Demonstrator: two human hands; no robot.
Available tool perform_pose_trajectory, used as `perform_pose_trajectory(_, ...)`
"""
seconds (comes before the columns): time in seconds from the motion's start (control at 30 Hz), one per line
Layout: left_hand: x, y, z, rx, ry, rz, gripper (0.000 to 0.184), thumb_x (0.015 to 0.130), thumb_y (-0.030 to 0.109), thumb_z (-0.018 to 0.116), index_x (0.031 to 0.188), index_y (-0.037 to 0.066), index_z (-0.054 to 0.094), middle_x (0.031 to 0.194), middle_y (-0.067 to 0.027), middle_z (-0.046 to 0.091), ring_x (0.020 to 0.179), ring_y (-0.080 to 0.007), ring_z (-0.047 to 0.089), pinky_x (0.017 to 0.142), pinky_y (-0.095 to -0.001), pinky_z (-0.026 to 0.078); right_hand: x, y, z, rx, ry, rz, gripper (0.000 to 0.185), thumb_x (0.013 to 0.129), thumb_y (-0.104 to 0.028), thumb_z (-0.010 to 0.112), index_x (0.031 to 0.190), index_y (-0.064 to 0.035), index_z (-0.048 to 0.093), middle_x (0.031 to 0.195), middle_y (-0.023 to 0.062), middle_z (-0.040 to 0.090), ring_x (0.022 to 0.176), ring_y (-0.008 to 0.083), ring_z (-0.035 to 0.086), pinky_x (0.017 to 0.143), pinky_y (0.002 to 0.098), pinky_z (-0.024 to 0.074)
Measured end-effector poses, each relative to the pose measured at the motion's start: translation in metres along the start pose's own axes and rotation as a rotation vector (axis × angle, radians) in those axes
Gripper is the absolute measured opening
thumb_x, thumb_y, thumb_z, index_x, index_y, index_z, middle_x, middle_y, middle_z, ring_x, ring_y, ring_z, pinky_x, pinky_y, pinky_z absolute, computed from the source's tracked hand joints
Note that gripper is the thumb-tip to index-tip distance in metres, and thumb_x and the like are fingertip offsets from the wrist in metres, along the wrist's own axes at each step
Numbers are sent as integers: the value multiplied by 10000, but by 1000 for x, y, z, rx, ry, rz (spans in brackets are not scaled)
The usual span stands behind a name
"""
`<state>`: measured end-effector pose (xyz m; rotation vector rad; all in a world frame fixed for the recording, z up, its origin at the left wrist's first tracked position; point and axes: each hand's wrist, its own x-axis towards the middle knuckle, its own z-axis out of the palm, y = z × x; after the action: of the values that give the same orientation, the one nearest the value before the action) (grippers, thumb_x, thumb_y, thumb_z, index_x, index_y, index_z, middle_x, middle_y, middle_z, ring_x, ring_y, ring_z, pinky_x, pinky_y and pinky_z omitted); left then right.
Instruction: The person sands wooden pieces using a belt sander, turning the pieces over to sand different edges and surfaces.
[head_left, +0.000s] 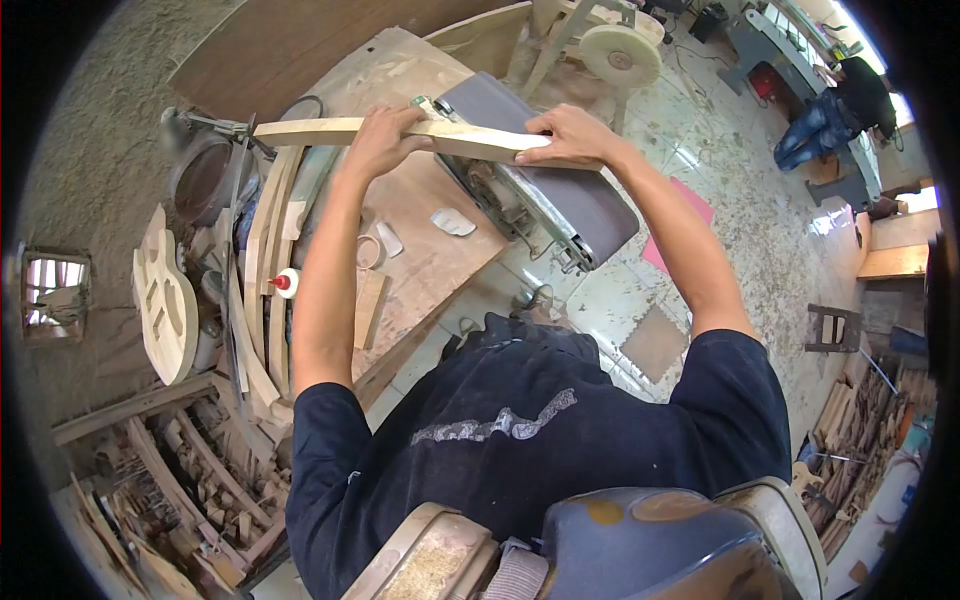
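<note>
A long, slightly curved wooden piece (470, 140) lies crosswise over the grey-brown belt of a belt sander (592, 212). My left hand (384, 142) grips it near the middle, fingers over the top and thumb at the near side. Toward its right end, my right hand (572, 137) wraps round the wood above the belt. The piece's left end sticks out past the wooden workbench (440, 235). Whether its underside touches the belt, I cannot tell.
Curved wooden strips (263, 260) and a white glue bottle with a red tip (285, 283) are at my left. A round buffing wheel (620, 55) stands beyond the sander. Wood scraps fill a bin (200, 480) at lower left. Another person (845, 110) works at far right.
</note>
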<state>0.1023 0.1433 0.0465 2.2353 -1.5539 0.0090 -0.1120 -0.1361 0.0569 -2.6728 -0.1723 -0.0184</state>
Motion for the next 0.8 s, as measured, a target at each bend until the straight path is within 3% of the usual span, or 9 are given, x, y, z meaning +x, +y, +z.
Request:
perform_pose_trajectory(0.37, -8, -4, -20, -17, -69, -16, 353, 815, 268, 808, 1115, 97, 734, 1104, -107, 728, 1086, -338, 635, 976, -441, 430, 9, -22, 5, 35, 31, -18, 637, 837, -637, 697, 728, -15, 616, 657, 211, 577, 665, 401, 576, 636, 512, 424)
perform_pose_trajectory(0.57, 6, 1, 2, -48, -13, 21, 391, 819, 329, 798, 1123, 93, 734, 1106, -124, 730, 1080, -345, 642, 983, -455, 434, -8, -2, 2, 12, 18, 43, 646, 831, -645, 705, 727, -13, 619, 654, 196, 571, 658, 381, 573, 631, 494, 422)
perform_pose_trajectory(0.8, 29, 28, 23, 24, -21, 61, 405, 850, 361, 766, 1152, 94, 716, 1142, -137, 725, 1131, -349, 625, 1018, -495, 413, -39, 13, -18, 99, 6, 80, 596, 823, -620, 733, 844, -25, 720, 687, 185, 603, 654, 338, 569, 621, 458, 416)
